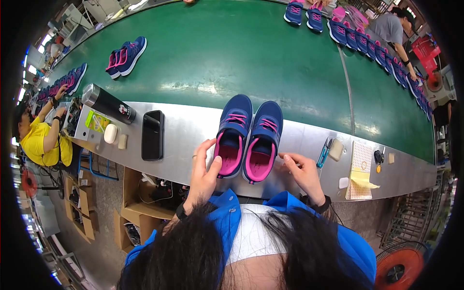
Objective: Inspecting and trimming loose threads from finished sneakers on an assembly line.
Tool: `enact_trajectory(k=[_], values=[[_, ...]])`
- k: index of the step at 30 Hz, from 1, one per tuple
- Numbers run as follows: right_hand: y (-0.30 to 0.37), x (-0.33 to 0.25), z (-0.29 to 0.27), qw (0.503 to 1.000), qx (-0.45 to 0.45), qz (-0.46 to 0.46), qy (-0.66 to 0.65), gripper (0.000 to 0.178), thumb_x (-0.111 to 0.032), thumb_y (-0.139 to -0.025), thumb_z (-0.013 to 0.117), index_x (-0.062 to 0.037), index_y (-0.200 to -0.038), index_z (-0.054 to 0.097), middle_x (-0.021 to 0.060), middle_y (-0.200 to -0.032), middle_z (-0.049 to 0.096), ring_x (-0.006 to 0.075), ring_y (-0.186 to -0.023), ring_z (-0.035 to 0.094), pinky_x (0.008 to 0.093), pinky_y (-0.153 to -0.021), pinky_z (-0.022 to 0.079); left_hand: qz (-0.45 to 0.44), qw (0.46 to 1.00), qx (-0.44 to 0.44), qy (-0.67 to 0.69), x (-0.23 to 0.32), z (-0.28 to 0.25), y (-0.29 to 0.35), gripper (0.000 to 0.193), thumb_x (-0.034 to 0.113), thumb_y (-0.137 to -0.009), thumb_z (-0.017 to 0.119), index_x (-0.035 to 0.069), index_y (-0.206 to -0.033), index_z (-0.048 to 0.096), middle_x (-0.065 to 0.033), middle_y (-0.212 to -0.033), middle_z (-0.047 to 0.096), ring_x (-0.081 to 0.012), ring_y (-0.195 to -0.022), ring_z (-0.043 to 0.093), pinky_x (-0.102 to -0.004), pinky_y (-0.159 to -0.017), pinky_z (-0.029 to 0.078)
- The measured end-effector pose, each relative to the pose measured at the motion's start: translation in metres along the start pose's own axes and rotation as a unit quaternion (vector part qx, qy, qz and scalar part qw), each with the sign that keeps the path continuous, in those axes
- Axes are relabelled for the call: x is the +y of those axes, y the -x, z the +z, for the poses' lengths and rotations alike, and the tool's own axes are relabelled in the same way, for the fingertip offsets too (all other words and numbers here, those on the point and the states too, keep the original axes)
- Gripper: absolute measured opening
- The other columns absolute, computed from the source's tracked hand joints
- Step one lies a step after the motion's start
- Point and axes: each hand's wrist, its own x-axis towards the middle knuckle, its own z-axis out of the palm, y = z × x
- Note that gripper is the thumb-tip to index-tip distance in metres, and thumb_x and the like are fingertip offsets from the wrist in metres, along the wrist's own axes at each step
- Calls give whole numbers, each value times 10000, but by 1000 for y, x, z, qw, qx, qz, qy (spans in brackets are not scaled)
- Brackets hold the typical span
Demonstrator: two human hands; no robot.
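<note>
A pair of navy sneakers with pink laces and pink insoles stands side by side before me, toes pointing away: the left sneaker (237,118) and the right sneaker (267,123). Their toes reach the green belt and their heels rest over the metal ledge. My left hand (202,176) is beside the left sneaker, its fingers apart and its thumb against the collar near the heel. To the right of the other sneaker is my right hand (305,176), fingers loosely bent with nothing in them, the tips close to the shoe's side.
On the metal ledge (193,130) lie a black phone (152,135), a dark tumbler (108,104), blue-handled snips (324,153) and a paper pad (360,169). More sneakers (126,57) stand on the green belt (203,58). Co-workers sit at left (46,140) and far right (386,26).
</note>
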Motion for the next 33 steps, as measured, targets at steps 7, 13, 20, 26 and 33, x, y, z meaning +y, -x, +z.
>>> enact_trajectory(k=[7, 13, 20, 26, 33], values=[[-5, -2, 4, 998, 66, -7, 24, 247, -214, -918, 592, -6, -1011, 687, 102, -792, 690, 136, -702, 630, 270, -661, 493, 149, 877, -226, -397, 40, 29, -4, 469, 453, -693, 746, 195, -1070, 638, -171, -1087, 554, -317, -1128, 463, -570, -1007, 215], [-5, -4, 18, 993, 82, -79, 33, 198, -179, -894, 610, -5, -950, 687, 115, -770, 681, 157, -628, 625, 279, -592, 480, 240, 852, -172, -432, 38, 27, -17, 415, 449, -615, 792, 165, -886, 656, -148, -1011, 576, -301, -1072, 506, -597, -1002, 229], [10, -5, 13, 994, 85, -52, 53, 176, -170, -881, 621, -21, -943, 692, 106, -749, 670, 151, -616, 624, 274, -587, 483, 220, 871, -206, -387, 63, -43, -81, 482, 507, -619, 782, 127, -898, 680, -83, -946, 669, -229, -990, 615, -539, -1038, 248], [1, -4, 20, 993, 74, -70, 64, 180, -184, -882, 621, -33, -950, 693, 109, -787, 675, 174, -636, 635, 282, -602, 495, 267, 831, -10, -488, 55, -106, -174, 407, 418, -591, 797, 150, -882, 699, -47, -864, 663, -227, -953, 607, -587, -1013, 233], [-6, -13, 16, 991, 66, -86, 77, 195, -199, -883, 621, -31, -948, 693, 111, -812, 687, 188, -686, 667, 293, -631, 513, 281, 854, 206, -386, 87, -75, -233, 480, 362, -696, 787, 160, -1097, 618, -91, -1214, 603, -225, -1141, 543, -530, -1054, 221]])
